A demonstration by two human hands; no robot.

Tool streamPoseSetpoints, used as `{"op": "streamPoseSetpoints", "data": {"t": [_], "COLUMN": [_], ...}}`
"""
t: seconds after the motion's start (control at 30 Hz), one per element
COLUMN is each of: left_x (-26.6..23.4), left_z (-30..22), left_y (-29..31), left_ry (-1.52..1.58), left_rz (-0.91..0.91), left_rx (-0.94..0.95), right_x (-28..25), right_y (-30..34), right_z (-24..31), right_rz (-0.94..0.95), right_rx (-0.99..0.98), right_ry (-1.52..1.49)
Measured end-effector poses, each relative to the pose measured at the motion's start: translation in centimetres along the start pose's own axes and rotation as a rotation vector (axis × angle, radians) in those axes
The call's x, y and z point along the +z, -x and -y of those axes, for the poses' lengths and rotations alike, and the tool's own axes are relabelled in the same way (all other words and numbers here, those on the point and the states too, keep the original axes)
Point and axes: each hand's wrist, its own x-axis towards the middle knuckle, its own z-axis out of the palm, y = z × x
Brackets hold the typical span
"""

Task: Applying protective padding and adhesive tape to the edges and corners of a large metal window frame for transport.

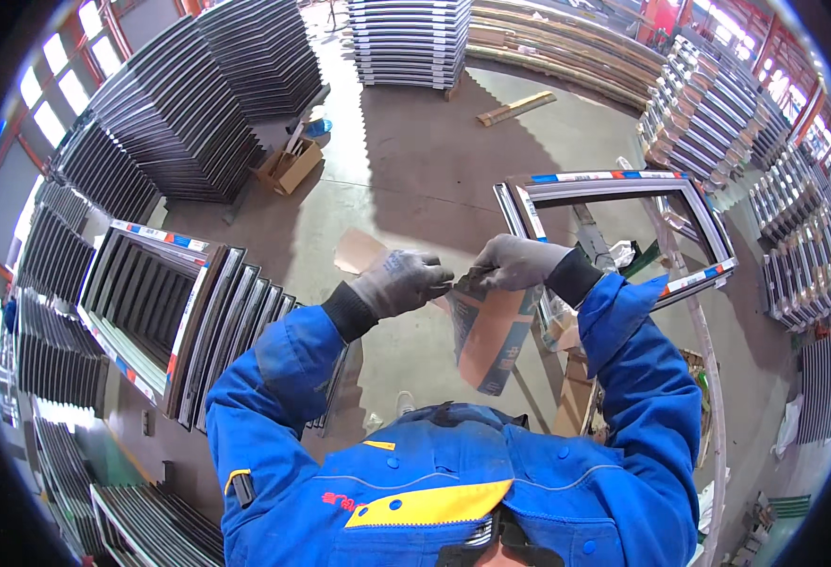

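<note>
Right hand (514,263) pinches the printed wrapper (493,345), seemingly so it hangs below! Left hand (401,282), fingers curled alongside—can't tell whether it's gripping.

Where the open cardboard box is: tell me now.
The open cardboard box stands on the floor in the head view's upper left, just right of the tall stacks of dark frames, beyond the left gloved hand.
</note>
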Motion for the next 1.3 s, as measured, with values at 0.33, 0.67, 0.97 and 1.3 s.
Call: {"op": "streamPoseSetpoints", "data": {"t": [0.33, 0.67, 0.97, 1.3], "left_x": [1.6, -0.1, -2.3, -0.3], "left_z": [2.9, 3.6, 4.4, 1.8], "left_y": [3.6, 6.9, 8.7, 7.7], "left_ry": [0.344, 0.16, 0.55, 0.713], "left_rz": [0.242, 0.304, -0.008, 0.188], "left_rx": [-0.264, -0.207, -0.339, -0.372], "right_x": [-0.2, -0.5, -1.2, -1.7], "right_y": [3.0, 9.5, 14.4, 15.4], "right_z": [1.2, -1.8, -4.2, -3.5], "right_rz": [0.124, 0.152, -0.11, -0.126], "right_rx": [0.18, 0.474, 0.506, 0.426], "right_ry": [-0.146, -0.391, -0.49, -0.481]}}
